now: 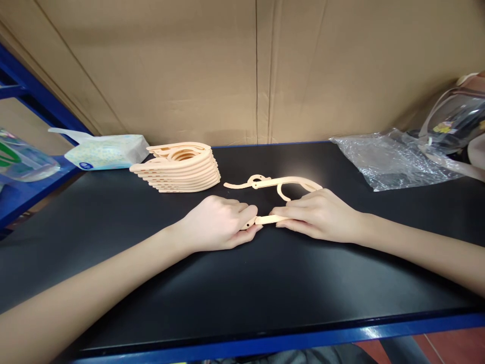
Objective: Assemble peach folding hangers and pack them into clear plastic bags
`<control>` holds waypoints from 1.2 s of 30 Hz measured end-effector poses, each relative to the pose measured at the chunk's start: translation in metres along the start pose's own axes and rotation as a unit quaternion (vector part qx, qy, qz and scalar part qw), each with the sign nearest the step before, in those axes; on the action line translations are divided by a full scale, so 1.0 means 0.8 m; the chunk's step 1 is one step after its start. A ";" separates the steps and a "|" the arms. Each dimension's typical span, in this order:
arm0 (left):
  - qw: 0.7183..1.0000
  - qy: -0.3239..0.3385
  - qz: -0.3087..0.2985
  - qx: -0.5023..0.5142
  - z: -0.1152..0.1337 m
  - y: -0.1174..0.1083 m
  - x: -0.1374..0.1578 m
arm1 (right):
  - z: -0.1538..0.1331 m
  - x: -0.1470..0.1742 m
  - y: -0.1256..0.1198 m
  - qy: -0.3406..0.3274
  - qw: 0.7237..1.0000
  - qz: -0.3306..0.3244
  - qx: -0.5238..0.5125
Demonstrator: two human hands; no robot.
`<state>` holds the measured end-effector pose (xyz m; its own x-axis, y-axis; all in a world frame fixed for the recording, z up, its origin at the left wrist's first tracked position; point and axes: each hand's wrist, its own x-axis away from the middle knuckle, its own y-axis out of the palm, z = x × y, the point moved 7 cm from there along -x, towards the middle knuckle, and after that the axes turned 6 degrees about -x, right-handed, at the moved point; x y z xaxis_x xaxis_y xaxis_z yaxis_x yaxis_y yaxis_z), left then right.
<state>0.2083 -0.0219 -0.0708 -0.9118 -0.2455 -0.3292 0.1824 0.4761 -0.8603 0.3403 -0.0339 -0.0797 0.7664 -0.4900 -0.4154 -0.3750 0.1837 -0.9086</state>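
My left hand (pixel 223 222) is closed, thumb and fingers pinching the jointed end of a peach-coloured plastic folding hanger (pixel 267 219). On the other side, my right hand (pixel 322 215) grips the same hanger's bar, covering much of it. Just behind the hands lie more peach hanger parts (pixel 280 182): a long curved arm, a pivot and hook-like curves. Whether they join the piece in my fingers is hidden by my right hand. To the left rests a neat stack of folded hangers (pixel 185 169) in the same colour.
A tissue pack (pixel 108 150) sits at the back left, near a clear plastic container (pixel 22 159). Crumpled clear plastic wrap (pixel 397 159) and a transparent bag (pixel 454 121) occupy the back right. Cardboard (pixel 189 65) stands behind the black tabletop (pixel 250 288), which has a blue front edge.
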 end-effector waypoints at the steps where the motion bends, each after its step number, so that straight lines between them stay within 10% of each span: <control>1: 1.000 -0.001 -0.002 0.002 0.000 0.000 0.000 | 0.000 0.000 0.000 0.001 1.000 -0.003 0.001; 25: 0.991 -0.015 -0.034 0.129 -0.004 0.003 0.001 | -0.003 -0.001 -0.002 -0.001 1.000 -0.007 0.021; 36: 0.916 -0.189 -0.140 0.325 -0.018 0.012 0.002 | -0.014 -0.005 -0.011 -0.039 0.997 0.023 0.067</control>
<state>0.2032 -0.0056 -0.0742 -0.7866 -0.6141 -0.0648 0.2530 -0.2247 -0.9410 0.3343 -0.0431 -0.0694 0.7896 -0.4120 -0.4548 -0.3423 0.3195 -0.8836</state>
